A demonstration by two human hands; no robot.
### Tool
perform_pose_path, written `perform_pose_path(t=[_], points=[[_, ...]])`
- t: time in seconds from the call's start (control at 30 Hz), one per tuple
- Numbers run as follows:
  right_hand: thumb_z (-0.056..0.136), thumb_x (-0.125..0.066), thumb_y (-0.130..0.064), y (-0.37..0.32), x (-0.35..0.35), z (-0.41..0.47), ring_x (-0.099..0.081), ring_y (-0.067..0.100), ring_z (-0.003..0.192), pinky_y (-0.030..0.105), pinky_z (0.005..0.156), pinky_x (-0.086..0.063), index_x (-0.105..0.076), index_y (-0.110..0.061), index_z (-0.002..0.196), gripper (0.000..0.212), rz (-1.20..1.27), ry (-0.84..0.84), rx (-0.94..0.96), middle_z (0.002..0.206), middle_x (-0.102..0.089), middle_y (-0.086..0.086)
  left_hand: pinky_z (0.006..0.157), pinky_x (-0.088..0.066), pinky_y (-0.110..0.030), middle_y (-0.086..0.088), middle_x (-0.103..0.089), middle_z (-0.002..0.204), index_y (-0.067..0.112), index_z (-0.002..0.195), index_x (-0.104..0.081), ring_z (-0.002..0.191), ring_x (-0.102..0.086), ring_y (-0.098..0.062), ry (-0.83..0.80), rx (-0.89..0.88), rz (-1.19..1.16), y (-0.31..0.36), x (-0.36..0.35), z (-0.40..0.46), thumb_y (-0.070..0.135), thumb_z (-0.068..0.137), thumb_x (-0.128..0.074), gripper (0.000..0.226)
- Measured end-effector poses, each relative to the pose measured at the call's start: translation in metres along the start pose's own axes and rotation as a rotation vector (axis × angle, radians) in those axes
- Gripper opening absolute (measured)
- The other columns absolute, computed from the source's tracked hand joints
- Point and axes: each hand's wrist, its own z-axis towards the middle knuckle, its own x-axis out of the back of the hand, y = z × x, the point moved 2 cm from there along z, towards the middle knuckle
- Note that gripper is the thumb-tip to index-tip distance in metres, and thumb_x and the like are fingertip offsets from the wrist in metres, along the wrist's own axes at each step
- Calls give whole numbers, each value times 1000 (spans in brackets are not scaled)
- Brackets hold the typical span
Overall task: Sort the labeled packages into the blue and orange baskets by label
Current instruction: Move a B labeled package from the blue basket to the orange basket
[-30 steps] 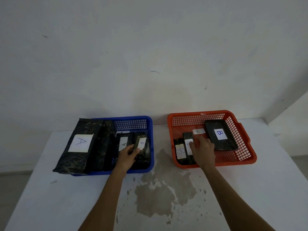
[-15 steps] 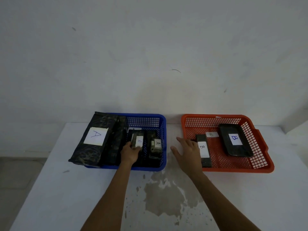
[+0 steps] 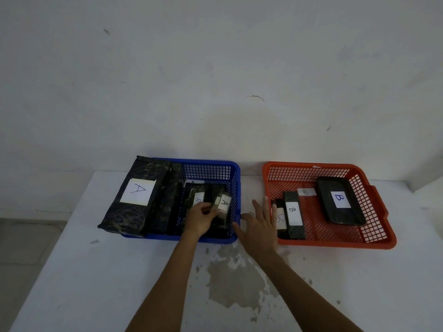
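Bare room: stained table [image 3: 96, 271], blank wall [image 3: 215, 68].

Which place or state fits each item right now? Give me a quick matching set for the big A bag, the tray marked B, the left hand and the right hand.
Things:
1. big A bag
2. B tray
3. left hand
4. right hand

Places or states:
a. lying in the orange basket, right part
b. open, fingers spread, over the table between the baskets
c. in the blue basket, fingers on small A packs
d. propped on the blue basket's left end

Pairs: 1-d, 2-a, 3-c, 4-b
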Motion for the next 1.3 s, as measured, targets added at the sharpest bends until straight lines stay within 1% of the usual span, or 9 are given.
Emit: perform_pose_path(t=[0.07, 0.17, 0.27, 0.43, 0.67, 0.83, 0.97, 1.1, 1.3], points=[[93, -50, -54, -7, -2, -1, -32, 32, 147, 45, 122, 11, -73, -22, 109, 43, -19, 30, 24, 142, -56, 11, 92, -53, -39, -7, -66, 119, 12, 122, -63, 104, -62, -20, 47, 28, -109, 2, 11, 3, 23, 89, -68, 35], [100, -44, -43, -14, -4, -6, -58, 24, 121, 42, 121, -25, -64, -14, 119, 40, 82, -61, -2, 118, -68, 6, 94, -55, -44, -6, -66, 115, 13, 122, -62, 104, -63, -22, 137, 24, -163, 1, 31, 6, 23, 90, -68, 34], [103, -40, -36, -18, -8, -9, -66, 22, 94, 40, 87, -57, -47, -14, 138, 41, 361, -160, -114, 108, -66, 6, 96, -53, -42, -5, -66, 111, 9, 120, -61, 105, -63, -23, 181, 22, -172, -6, 42, 5, 22, 91, -66, 32], [104, -43, -27, -23, -9, -9, -66, 20, 87, 40, 73, -59, -48, -13, 138, 37, 584, -157, -179, 100, -60, 1, 81, -44, -27, -7, -66, 111, 8, 122, -61, 96, -57, -17, 261, -47, 12, -11, 41, -5, 19, 94, -62, 30], [104, -45, -29, -14, -12, -7, -71, 12, 72, 34, 64, -61, -53, -17, 130, 30, 680, -225, -182, 91, -71, 3, 80, -51, -35, -11, -60, 122, 16, 124, -60, 105, -60, -27, 362, -88, 281, -8, 33, -10, 31, 95, -58, 32], [102, -49, -30, -9, -12, -2, -70, 16, 91, 36, 74, -62, -50, -14, 137, 39, 783, -217, -206, 99, -68, -3, 87, -51, -42, -2, -64, 113, 20, 121, -62, 103, -59, -23, 384, -428, 368, 16, 23, -3, 33, 92, -62, 32], [102, -47, -37, -8, -9, 13, -68, 19, 103, 33, 82, -61, -39, -14, 147, 51, 918, -213, -287, 123, -66, 10, 115, -20, -48, 4, -61, 130, 28, 125, -62, 136, -40, -25, 107, -549, 756, 27, 11, 22, 55, 88, -56, 46], [102, -42, -42, -11, -12, 28, -68, 20, 104, 43, 88, -59, -40, -20, 146, 49, 946, -221, -295, 122, -67, 6, 115, 15, -61, 7, -57, 137, 30, 118, -69, 151, -8, -29, -115, -553, 1194, 19, 4, 31, 75, 80, -47, 63], [101, -44, -46, -7, -23, 28, -67, 18, 105, 45, 86, -60, -44, -24, 142, 47, 1028, -257, -304, 121, -67, 6, 118, -12, -59, 3, -60, 124, 31, 103, -59, 143, -31, -23, -49, -563, 768, 14, 18, 30, 66, 78, -62, 43]])
